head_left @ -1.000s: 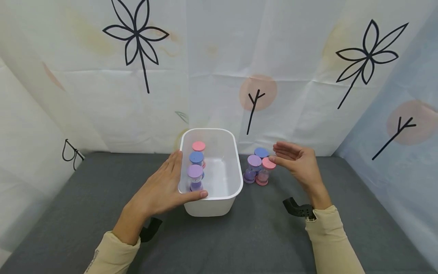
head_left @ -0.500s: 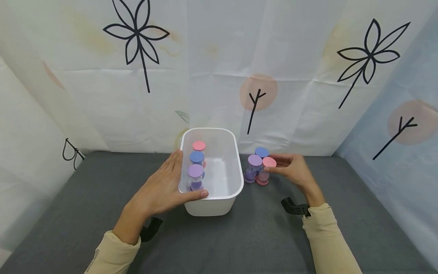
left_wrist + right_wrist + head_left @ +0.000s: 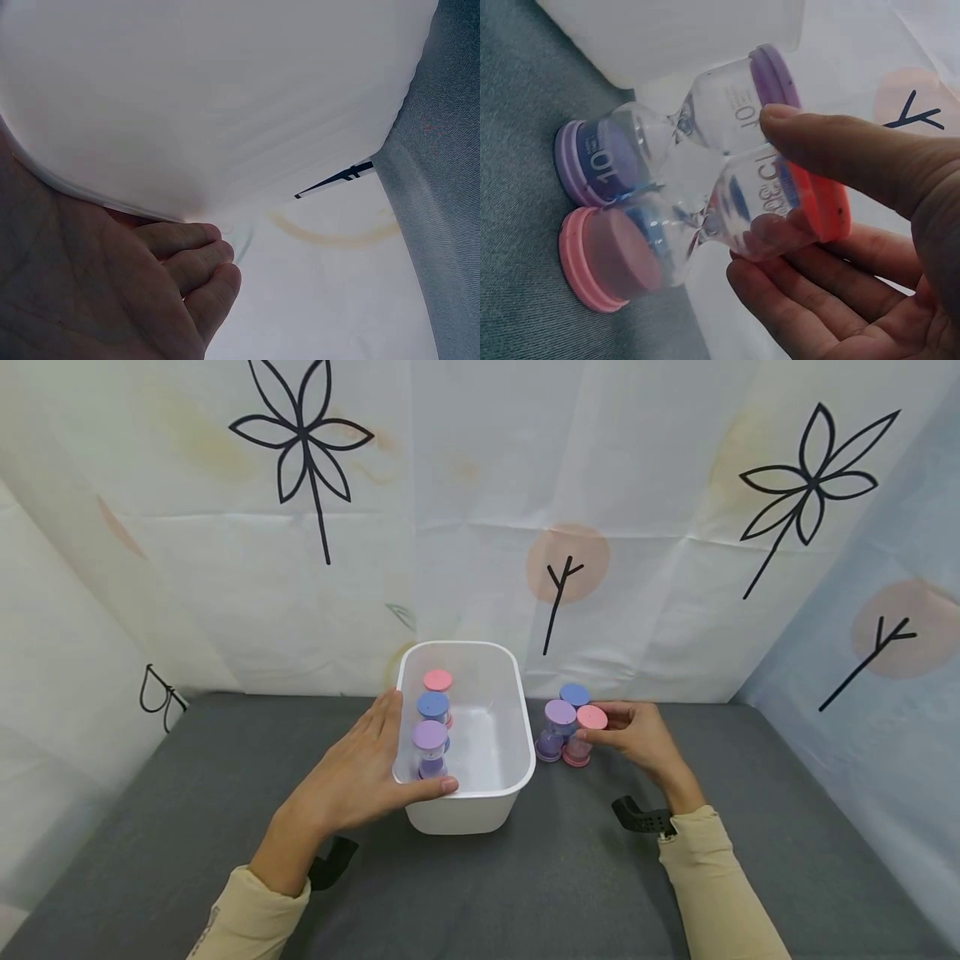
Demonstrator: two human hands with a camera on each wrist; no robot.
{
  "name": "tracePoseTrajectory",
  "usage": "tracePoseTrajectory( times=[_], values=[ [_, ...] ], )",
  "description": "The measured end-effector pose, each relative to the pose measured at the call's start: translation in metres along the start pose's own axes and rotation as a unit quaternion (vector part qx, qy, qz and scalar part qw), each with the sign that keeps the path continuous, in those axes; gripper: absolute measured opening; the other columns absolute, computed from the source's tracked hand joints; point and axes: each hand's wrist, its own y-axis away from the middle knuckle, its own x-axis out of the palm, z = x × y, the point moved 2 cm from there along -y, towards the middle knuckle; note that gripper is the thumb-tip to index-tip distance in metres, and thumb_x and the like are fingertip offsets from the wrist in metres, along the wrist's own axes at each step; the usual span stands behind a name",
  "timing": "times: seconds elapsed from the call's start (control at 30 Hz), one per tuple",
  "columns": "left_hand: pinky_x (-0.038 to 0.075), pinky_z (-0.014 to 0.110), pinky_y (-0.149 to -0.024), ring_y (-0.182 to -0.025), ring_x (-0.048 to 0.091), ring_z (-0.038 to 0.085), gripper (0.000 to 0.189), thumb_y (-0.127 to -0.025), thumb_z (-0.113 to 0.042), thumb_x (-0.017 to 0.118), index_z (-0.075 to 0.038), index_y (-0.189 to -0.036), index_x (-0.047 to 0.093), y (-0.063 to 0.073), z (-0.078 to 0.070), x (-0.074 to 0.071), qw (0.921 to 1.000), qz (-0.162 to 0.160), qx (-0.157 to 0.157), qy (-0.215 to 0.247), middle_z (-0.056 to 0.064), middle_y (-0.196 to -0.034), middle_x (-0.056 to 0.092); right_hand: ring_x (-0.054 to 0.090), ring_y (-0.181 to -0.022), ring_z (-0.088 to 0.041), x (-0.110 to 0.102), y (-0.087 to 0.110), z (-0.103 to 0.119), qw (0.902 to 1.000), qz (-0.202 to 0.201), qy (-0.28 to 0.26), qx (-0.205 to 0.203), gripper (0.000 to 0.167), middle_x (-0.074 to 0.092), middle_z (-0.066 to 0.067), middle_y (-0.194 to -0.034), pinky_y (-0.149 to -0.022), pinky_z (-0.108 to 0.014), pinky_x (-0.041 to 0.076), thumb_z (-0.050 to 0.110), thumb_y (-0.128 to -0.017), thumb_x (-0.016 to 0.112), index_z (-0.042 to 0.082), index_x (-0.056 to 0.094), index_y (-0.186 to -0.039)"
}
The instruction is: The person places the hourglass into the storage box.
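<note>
My right hand (image 3: 643,739) holds a pink-capped hourglass (image 3: 592,717) near its top, thumb on one side and fingers on the other. In the right wrist view this pink hourglass (image 3: 613,259) stands upright on the cloth, beside a purple hourglass (image 3: 592,161) marked "10". A blue-capped hourglass (image 3: 575,694) is behind them, mostly hidden. My left hand (image 3: 348,772) rests along the left side of a white plastic tub (image 3: 456,817), fingers straight and thumb over its front rim. Inside, along the left wall, stand a pink (image 3: 438,680), a blue (image 3: 432,704) and a purple hourglass (image 3: 430,737).
Dark grey cloth (image 3: 480,902) covers the table. A white cloth backdrop (image 3: 480,485) with leaf drawings rises right behind the tub, and a bluish side panel (image 3: 885,727) stands on the right. Each wrist wears a black strap (image 3: 643,817).
My right hand has come left and slightly down from beside the pink hourglass, and its thumb and fingers have closed round the top. The left hand and the tub have stayed put.
</note>
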Motion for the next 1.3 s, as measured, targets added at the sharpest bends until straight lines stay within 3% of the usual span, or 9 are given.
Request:
tracePoseTrajectory(
  times=[0.23, 0.4, 0.57, 0.67, 0.8, 1.03, 1.3],
  values=[
    [0.016, 0.054, -0.122, -0.155, 0.006, 0.033, 0.134, -0.077, -0.088, 0.055, 0.0, -0.161, 0.0, 0.0, 0.0, -0.001, 1.0, 0.003, -0.003, 0.001, 0.015, -0.169, 0.001, 0.068, -0.095, -0.009, -0.008, 0.007, 0.015, 0.9999, -0.004, 0.0, 0.01, 0.055, 0.072, -0.018, -0.116, -0.075, -0.022, 0.052, 0.015, -0.082, 0.087, -0.005, 0.067, -0.129],
    [0.016, 0.054, -0.122, -0.155, 0.006, 0.033, 0.134, -0.077, -0.088, 0.055, 0.001, -0.161, 0.0, 0.0, 0.0, -0.001, 1.0, 0.004, -0.003, 0.001, 0.015, -0.169, 0.001, 0.068, -0.097, -0.008, -0.015, 0.014, 0.032, 0.9996, -0.021, -0.013, 0.011, 0.057, 0.073, -0.008, -0.112, -0.079, -0.022, 0.053, 0.017, -0.082, 0.087, -0.005, 0.065, -0.13],
    [0.015, 0.053, -0.122, -0.155, 0.006, 0.033, 0.134, -0.077, -0.089, 0.054, 0.0, -0.161, 0.001, 0.0, 0.0, -0.001, 1.0, 0.005, -0.004, 0.001, 0.015, -0.169, 0.001, 0.07, -0.096, -0.006, -0.018, 0.022, 0.048, 0.9985, -0.041, -0.033, -0.016, 0.058, 0.074, 0.005, -0.106, -0.081, -0.02, 0.055, 0.014, -0.083, 0.086, -0.006, 0.063, -0.132],
    [0.015, 0.053, -0.122, -0.155, 0.006, 0.033, 0.134, -0.077, -0.089, 0.054, 0.0, -0.161, 0.001, 0.0, 0.0, -0.001, 1.0, 0.003, -0.003, 0.001, 0.015, -0.169, 0.001, 0.071, -0.094, -0.007, -0.018, 0.027, 0.061, 0.9961, -0.052, -0.052, -0.049, 0.054, 0.074, 0.006, -0.104, -0.08, -0.02, 0.056, 0.009, -0.083, 0.085, -0.009, 0.063, -0.13],
    [0.016, 0.053, -0.122, -0.155, 0.007, 0.033, 0.134, -0.077, -0.089, 0.055, 0.0, -0.161, 0.001, 0.0, 0.0, -0.001, 1.0, 0.001, -0.001, 0.002, 0.015, -0.169, 0.002, 0.072, -0.092, -0.011, -0.018, 0.034, 0.076, 0.9877, -0.06, -0.107, -0.098, 0.048, 0.075, 0.002, -0.103, -0.08, -0.02, 0.057, -0.002, -0.082, 0.083, -0.011, 0.065, -0.125],
    [0.016, 0.054, -0.122, -0.155, 0.007, 0.034, 0.134, -0.077, -0.088, 0.056, 0.001, -0.161, 0.001, 0.0, 0.0, 0.0, 1.0, 0.003, -0.003, 0.003, 0.015, -0.169, 0.001, 0.072, -0.092, -0.016, -0.002, 0.042, 0.096, 0.962, -0.085, -0.201, -0.164, 0.044, 0.076, -0.008, -0.103, -0.082, -0.025, 0.057, -0.019, -0.078, 0.077, -0.013, 0.067, -0.121],
    [0.017, 0.054, -0.122, -0.155, 0.007, 0.034, 0.134, -0.077, -0.088, 0.056, 0.0, -0.161, 0.001, 0.0, 0.0, -0.001, 1.0, 0.003, -0.002, 0.003, 0.015, -0.169, 0.001, 0.07, -0.095, -0.023, 0.019, 0.05, 0.115, 0.9382, -0.088, -0.247, -0.226, 0.045, 0.074, -0.016, -0.107, -0.084, -0.029, 0.058, -0.024, -0.075, 0.073, -0.015, 0.067, -0.119]
  ],
)
